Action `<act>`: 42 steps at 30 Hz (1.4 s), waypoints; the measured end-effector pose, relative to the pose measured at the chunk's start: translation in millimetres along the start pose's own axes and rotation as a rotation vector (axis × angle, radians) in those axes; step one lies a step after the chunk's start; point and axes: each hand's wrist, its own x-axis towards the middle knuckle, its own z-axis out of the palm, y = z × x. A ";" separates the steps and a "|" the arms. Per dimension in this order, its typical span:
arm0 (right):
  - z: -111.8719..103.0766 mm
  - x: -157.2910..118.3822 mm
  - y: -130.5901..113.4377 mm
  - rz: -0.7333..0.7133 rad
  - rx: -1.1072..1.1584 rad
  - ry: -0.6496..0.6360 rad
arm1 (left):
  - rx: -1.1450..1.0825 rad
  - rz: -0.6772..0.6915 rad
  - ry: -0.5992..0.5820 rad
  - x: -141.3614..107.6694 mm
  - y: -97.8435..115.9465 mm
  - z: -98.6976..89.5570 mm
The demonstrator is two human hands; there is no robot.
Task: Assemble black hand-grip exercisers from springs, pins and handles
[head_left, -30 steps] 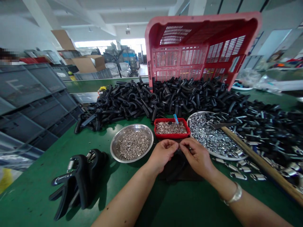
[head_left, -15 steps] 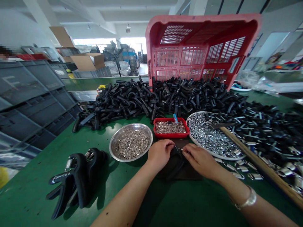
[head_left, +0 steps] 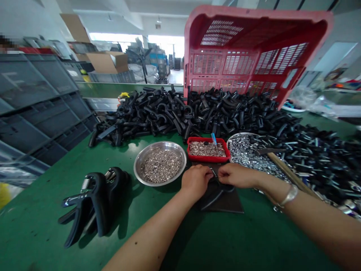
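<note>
My left hand (head_left: 196,181) is closed in a pinch at a small shiny metal part (head_left: 214,173) over a dark pad (head_left: 232,205). Facing it from the right, my right hand (head_left: 237,175) has its fingers pressed together close to the same part; what lies between those fingertips is hidden. Below both hands a black curved plastic piece (head_left: 213,198) rests on the pad, its upper end partly covered by the fingers. Just beyond the hands stands a red tray (head_left: 208,159) of metal pins with a blue-handled screwdriver (head_left: 214,139) in it.
A steel bowl (head_left: 137,175) of small metal pieces stands left, near black spring clamps (head_left: 98,199). Right are a plate of metal parts (head_left: 242,150) and a hammer (head_left: 290,173). Black plastic parts (head_left: 169,113) are heaped behind, before a tipped red crate (head_left: 188,56). Grey bins (head_left: 36,94) rise left.
My right hand has turned flatter, with its forearm swung outward. More of the black piece and pad now shows. The view has shifted slightly.
</note>
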 end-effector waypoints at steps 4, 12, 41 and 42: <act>-2.0 5.3 -1.2 0.022 -0.042 -0.032 | -0.065 -0.001 0.019 0.5 -2.8 3.2; 15.0 -13.8 -17.1 0.090 -0.326 0.215 | -0.102 0.056 0.092 -0.1 -6.4 9.9; 68.5 -20.7 9.7 -0.202 -0.269 0.732 | -0.024 0.054 0.100 1.4 -5.1 11.8; 69.6 -21.6 6.6 -0.180 -0.326 0.751 | -0.025 0.052 0.108 1.3 -5.0 11.9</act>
